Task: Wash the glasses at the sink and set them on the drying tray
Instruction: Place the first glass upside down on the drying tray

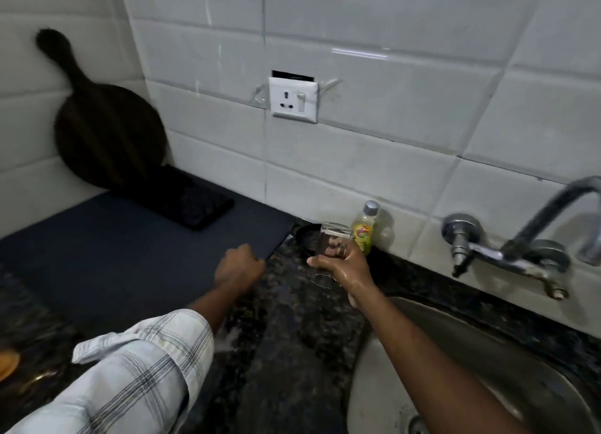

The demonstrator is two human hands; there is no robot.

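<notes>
Gripped in the right hand (348, 267), the clear drinking glass (335, 242) should be lowered gently onto the flat dark tray (130, 238) (left hand (239, 266) curled at its edge, hold unclear).

White glossy tiled wall (374, 114); socket (294, 100); speckled dark granite counter (292, 336).

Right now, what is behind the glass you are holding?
A dark round dish and a yellow bottle by the tiled wall. The glass and right hand cover part of each.
</notes>
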